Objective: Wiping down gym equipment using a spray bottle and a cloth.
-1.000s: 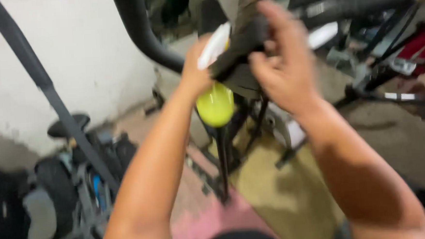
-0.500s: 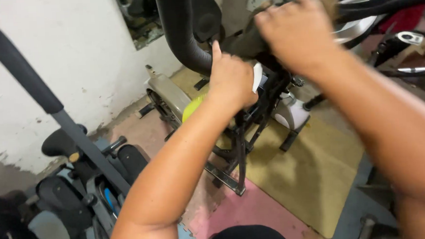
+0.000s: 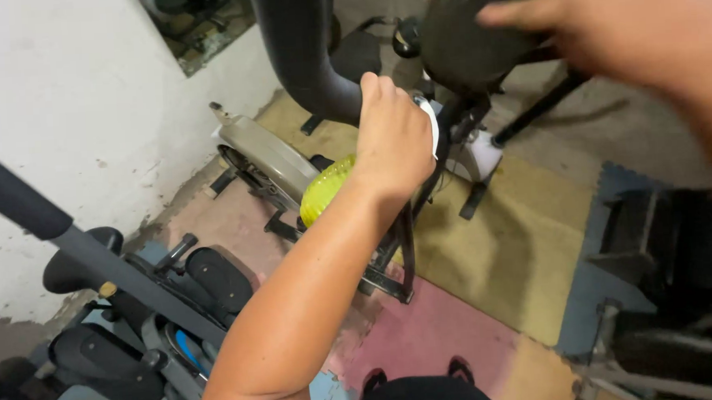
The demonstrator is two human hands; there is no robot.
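Against the whitewashed wall (image 3: 67, 101) at far left, a grey bar with a black foam sleeve (image 3: 7, 198) slanted down toward dark pedals and a blue-trimmed machine (image 3: 136, 341) on the floor. No package, label or sign could be made out anywhere in view.

Toward the middle, the beige flywheel housing (image 3: 268, 152) of an exercise bike stood on foam floor mats (image 3: 520, 240) of pink, tan and blue. The person's left hand (image 3: 393, 137) was closed in a fist around a white cloth (image 3: 431, 123), pressing it at the bike's frame just beside the thick black curved handlebar (image 3: 300, 57); a yellow-green textured ball-shaped thing (image 3: 323, 189) showed just below the wrist.

At upper right, the right hand (image 3: 606, 16), blurred and close to the lens, lay with fingers spread over a dark rounded part (image 3: 461, 36) of the bike; whether it gripped that part could not be told.

Compared with half a second before, the view had moved closer, the right hand had risen toward the top edge, and the left fist remained on the frame with the cloth.
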